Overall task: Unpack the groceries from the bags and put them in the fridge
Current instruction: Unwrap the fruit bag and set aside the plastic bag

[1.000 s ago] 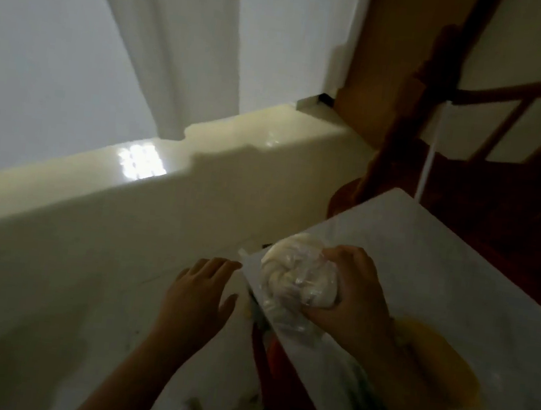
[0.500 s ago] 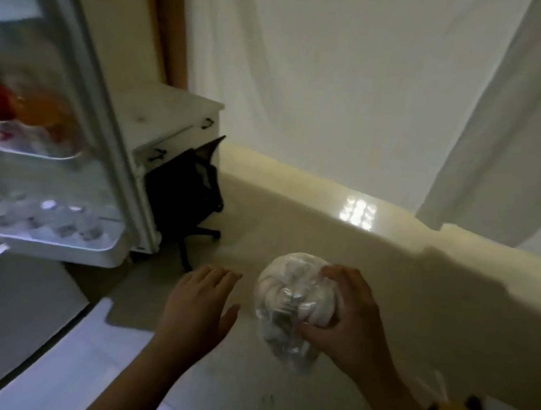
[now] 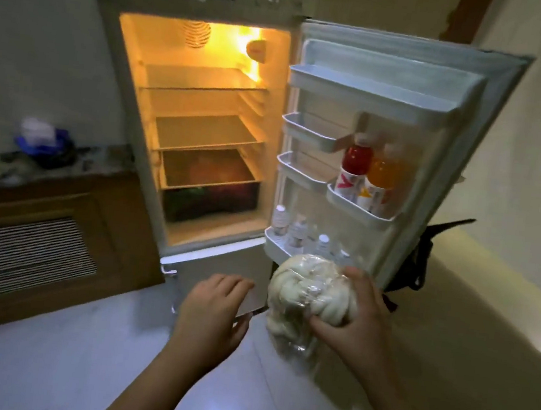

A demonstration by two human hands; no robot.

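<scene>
Since the earlier frame the view has turned, and now the white fridge (image 3: 193, 101) stands fully in the upper centre, door open. Nearest, low in the centre, the right hand (image 3: 359, 319) grips a clear plastic bag of pale twisted buns (image 3: 306, 296), fingers curled around it, in front of the door's bottom edge. Just left, apart from the bag, the left hand (image 3: 213, 309) is relaxed and holds nothing. Farther, right of centre, a red bottle (image 3: 356, 160) and an orange bottle (image 3: 384, 174) stand in a door shelf.
</scene>
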